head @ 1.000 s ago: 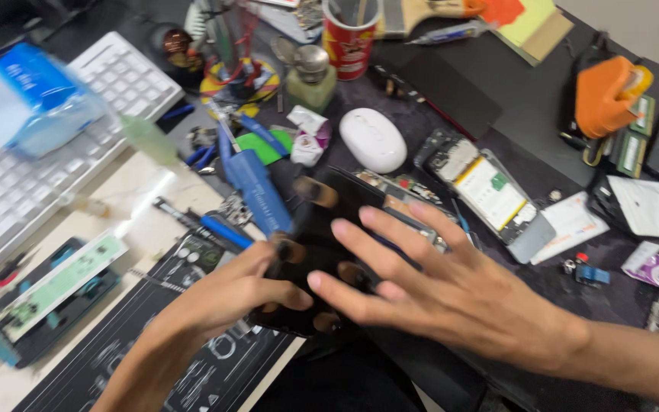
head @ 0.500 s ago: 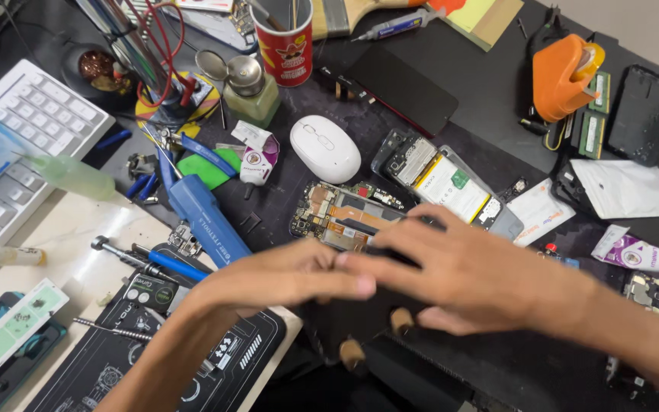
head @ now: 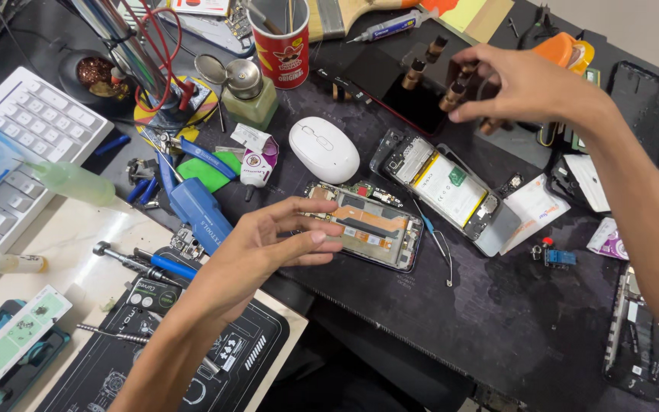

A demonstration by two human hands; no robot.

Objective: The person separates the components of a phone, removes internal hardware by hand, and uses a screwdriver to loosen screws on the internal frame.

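Observation:
My right hand (head: 532,84) reaches to the far side of the bench and grips a black phone screen panel (head: 409,95) by its edge. Several brown clamps are fixed along that panel. My left hand (head: 268,240) hovers with fingers spread and empty, its fingertips just left of an opened phone chassis (head: 371,225) with exposed boards. A second opened phone (head: 444,187) showing a white battery lies to the right of the chassis.
A white mouse (head: 323,149), a red cup (head: 280,38) of tools, a white keyboard (head: 32,130), a blue tool (head: 196,202), a screwdriver (head: 139,263) and a black work mat (head: 154,358) crowd the left. Small parts and an orange tool (head: 566,49) lie right.
The clamped black panel, held low in front by both hands, has been carried up to the far side by my right hand. My left hand has let go and opened.

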